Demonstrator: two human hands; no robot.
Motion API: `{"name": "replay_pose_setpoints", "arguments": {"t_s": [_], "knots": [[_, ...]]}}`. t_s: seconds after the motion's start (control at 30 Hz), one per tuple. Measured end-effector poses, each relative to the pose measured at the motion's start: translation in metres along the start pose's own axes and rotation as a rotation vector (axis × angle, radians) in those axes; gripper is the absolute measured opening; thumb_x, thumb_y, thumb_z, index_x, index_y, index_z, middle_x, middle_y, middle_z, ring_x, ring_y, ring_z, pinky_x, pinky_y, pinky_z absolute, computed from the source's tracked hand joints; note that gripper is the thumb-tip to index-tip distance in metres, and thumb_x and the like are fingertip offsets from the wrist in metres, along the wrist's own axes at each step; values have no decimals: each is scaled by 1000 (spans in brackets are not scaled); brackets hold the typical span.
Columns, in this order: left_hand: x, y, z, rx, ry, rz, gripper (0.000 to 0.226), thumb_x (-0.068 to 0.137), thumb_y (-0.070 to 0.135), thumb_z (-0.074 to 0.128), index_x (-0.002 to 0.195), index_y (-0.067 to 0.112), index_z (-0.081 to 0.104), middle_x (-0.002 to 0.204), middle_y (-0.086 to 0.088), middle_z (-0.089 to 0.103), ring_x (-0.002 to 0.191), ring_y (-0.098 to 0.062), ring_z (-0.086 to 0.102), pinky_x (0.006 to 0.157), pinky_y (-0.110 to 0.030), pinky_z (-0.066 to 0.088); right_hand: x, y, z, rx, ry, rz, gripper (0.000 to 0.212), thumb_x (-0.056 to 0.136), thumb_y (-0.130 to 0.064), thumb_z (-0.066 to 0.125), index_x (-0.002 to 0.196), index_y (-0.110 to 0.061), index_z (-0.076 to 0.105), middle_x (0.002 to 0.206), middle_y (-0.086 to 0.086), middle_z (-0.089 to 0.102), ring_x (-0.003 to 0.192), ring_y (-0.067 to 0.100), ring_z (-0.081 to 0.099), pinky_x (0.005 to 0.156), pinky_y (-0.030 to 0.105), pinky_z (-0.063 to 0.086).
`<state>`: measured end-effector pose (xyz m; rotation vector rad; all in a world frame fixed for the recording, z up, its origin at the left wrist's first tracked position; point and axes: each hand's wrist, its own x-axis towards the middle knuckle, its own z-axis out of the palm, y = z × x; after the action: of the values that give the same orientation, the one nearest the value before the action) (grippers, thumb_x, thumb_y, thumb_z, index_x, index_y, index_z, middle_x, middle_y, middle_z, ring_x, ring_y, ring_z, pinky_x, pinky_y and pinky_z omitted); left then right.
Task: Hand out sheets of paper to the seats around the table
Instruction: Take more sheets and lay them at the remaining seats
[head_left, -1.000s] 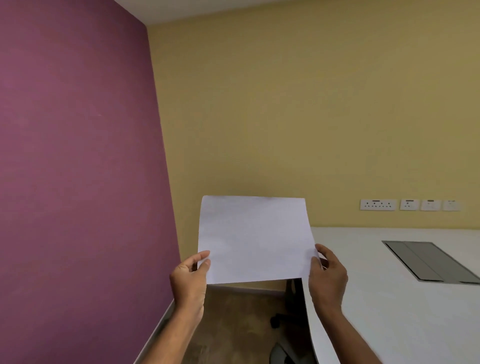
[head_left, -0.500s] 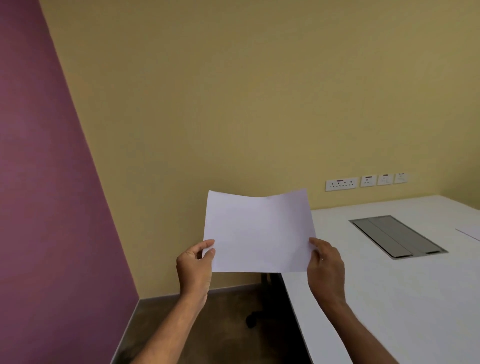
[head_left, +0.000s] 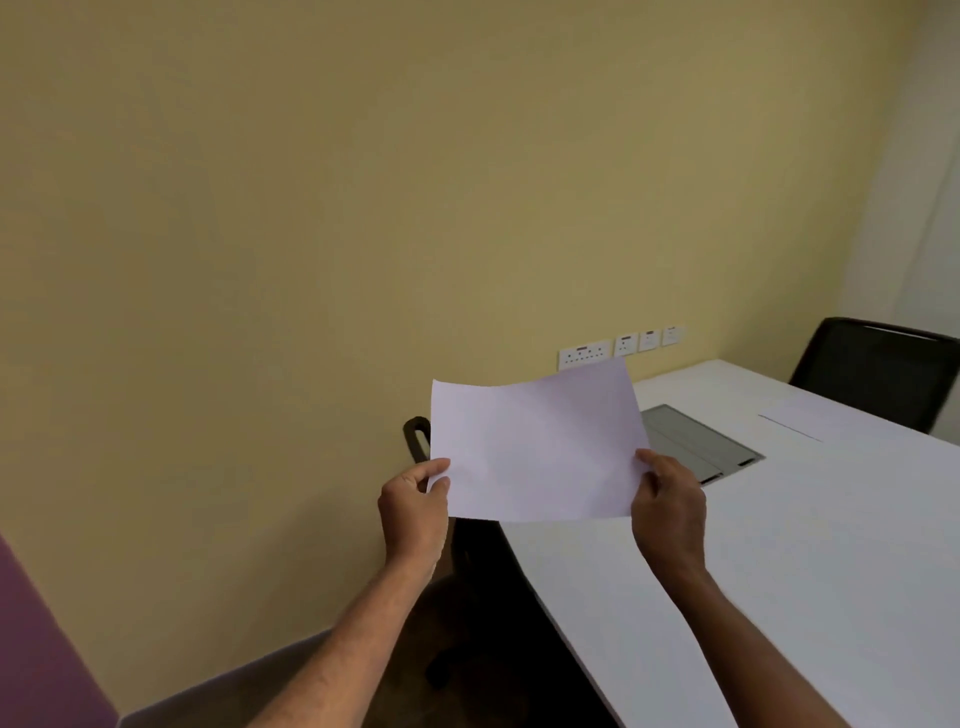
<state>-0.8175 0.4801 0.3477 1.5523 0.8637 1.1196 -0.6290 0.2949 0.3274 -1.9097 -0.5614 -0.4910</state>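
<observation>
I hold one blank white sheet of paper (head_left: 537, 441) in the air with both hands, over the near left edge of the white table (head_left: 810, 561). My left hand (head_left: 415, 506) pinches its lower left corner. My right hand (head_left: 670, 506) pinches its lower right corner. Another white sheet (head_left: 815, 415) lies flat on the table at the far right, in front of a black chair (head_left: 878, 371).
A grey cable hatch (head_left: 696, 441) is set into the tabletop behind the held sheet. A second black chair's armrest (head_left: 415, 436) shows left of the sheet, tucked under the table. Wall sockets (head_left: 621, 345) line the yellow wall. Dark floor lies below.
My view has swung right: the purple wall has nearly left the frame, and the far chair and the sheet on the table have come in. The held sheet stays in both hands.
</observation>
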Motion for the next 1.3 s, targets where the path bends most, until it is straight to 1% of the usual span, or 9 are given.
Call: {"name": "replay_pose_setpoints", "arguments": {"t_s": [0.13,0.2,0.4,0.67,0.77,0.9,1.03,1.17,1.3], "knots": [[27,-14,24,-40,-89,-43,29,87,-4,63,109,11,72,114,0,72,110,-13,66,94,-18,46,15,2,12,-18,60,19,37,90,11,47,117,-1,69,118,11,69,110,30,61,97,33,45],[39,-21,41,-57,-124,-61,31,88,-6,62,113,10,71,119,-2,71,116,-14,64,97,-18,44,25,9,16,-37,89,16,36,90,11,48,116,-1,69,117,12,70,107,31,62,95,35,48],[68,-39,102,-17,-167,-80,36,89,-7,60,120,10,67,123,-4,69,120,-17,62,96,-19,44,69,51,31,-51,129,62,34,92,10,48,116,0,69,117,15,69,107,33,63,98,47,51],[98,-71,179,120,-168,-91,49,90,-4,60,136,13,55,135,-6,62,123,-24,60,94,-25,48,125,107,73,-76,94,91,38,90,12,46,117,-1,69,119,14,69,109,33,62,98,43,50],[108,-90,196,145,-177,-122,51,90,-5,60,138,11,52,139,-5,58,125,-24,59,90,-19,47,140,123,91,-106,59,98,40,90,13,45,119,-1,68,121,14,68,111,34,61,98,41,49],[130,-113,207,148,-178,-162,48,91,-7,57,136,10,54,138,-7,59,126,-26,58,91,-24,50,153,141,118,-149,12,124,44,89,13,43,122,-3,66,124,12,67,113,32,59,99,41,47],[149,-137,217,138,-187,-203,46,91,-10,54,133,8,57,136,-9,60,125,-25,59,82,-9,45,159,153,143,-182,-17,174,47,90,13,41,127,-5,64,126,10,65,116,30,56,101,40,46],[165,-161,236,111,-178,-252,43,91,-12,53,130,5,59,135,-12,61,127,-26,57,96,-29,50,170,173,171,-179,-31,222,48,91,11,39,130,-6,62,129,11,64,119,30,56,103,42,46],[171,-196,256,111,-109,-339,41,91,-11,53,128,5,61,135,-15,61,126,-30,58,94,-35,53,182,205,203,-203,-68,240,48,91,10,40,130,-7,62,129,10,64,118,30,57,103,45,47]]}}
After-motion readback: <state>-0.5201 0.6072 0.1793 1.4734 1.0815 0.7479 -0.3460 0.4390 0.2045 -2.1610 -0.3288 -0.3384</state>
